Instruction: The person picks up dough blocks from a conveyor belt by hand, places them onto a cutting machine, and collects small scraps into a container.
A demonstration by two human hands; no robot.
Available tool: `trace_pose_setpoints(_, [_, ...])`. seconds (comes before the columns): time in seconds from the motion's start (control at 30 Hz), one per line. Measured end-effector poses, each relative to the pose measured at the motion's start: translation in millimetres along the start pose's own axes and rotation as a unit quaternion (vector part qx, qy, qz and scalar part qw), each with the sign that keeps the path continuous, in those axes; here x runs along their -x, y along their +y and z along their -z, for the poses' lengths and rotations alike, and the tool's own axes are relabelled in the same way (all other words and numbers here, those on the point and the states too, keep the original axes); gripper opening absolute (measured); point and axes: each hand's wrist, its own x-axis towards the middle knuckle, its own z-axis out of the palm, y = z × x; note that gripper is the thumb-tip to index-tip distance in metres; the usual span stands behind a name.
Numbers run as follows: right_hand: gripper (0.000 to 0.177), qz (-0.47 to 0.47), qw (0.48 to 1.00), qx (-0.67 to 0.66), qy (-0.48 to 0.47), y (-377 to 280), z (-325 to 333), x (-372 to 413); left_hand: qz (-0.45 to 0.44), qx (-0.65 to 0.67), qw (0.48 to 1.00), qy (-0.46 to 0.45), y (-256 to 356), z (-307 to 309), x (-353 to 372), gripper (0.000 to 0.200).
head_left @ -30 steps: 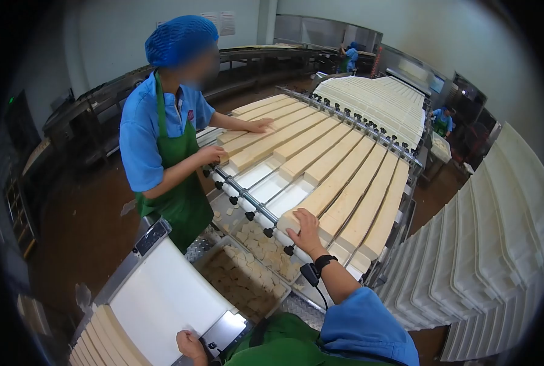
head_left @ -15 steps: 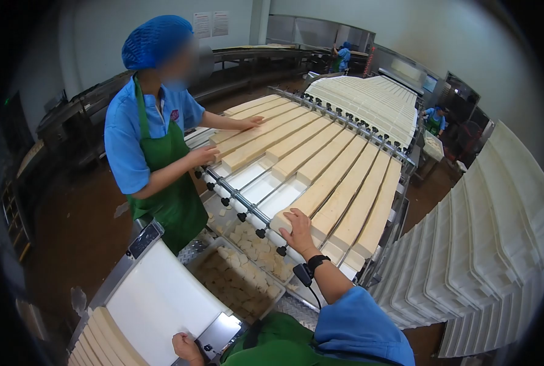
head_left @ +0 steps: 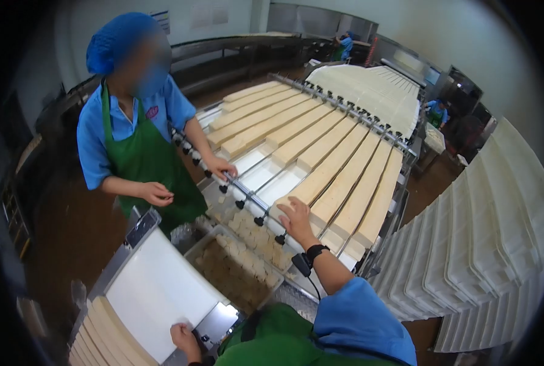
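My right hand, a dark band on its wrist, lies with fingers spread over the near end of one long cream-coloured row, which looks like thin pieces packed together. Several similar rows lie side by side, parted by thin metal rods. My left hand is curled closed at the edge of a white sloping surface, beside a shiny metal bracket. Whether its fingers grip anything is hidden. More cream rows lie at the lower left of that white surface.
A co-worker in a green apron stands across at the left. A metal rail with black knobs spans the rows' near ends. Below it are tubs of loose pale pieces. Tall stacked white trays rise at the right.
The co-worker has leaned back left and lifted both hands off the rows; one hand now touches the rail, the other hangs before the apron. My hands have barely shifted.
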Motion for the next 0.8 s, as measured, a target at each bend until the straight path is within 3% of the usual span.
trace_pose_setpoints(0.13, [0.036,0.062,0.996,0.053,0.026,11.9,-12.6,4.6,-0.128,0.039,0.983,-0.122,19.8,-2.9,-5.4,0.002])
trace_pose_setpoints(0.27, [0.03,0.042,0.998,0.054,0.007,7.7,-9.9,0.7,-0.165,0.069,0.959,-0.219,73.2,-7.4,-22.3,0.009])
trace_pose_setpoints(0.53, [0.026,0.032,0.998,0.043,-0.021,6.7,-9.7,-1.7,-0.228,0.085,0.939,-0.243,90.3,-24.3,-29.8,0.026])
trace_pose_setpoints(0.73, [0.025,0.052,0.994,0.094,-0.03,-2.5,-4.4,-8.3,-0.217,0.099,0.939,-0.247,97.8,-30.7,-31.1,0.029])
trace_pose_setpoints(0.8, [0.028,0.117,0.982,0.144,-0.027,-10.8,-1.7,-17.7,-0.213,0.099,0.94,-0.247,99.9,-29.7,-34.1,0.03])
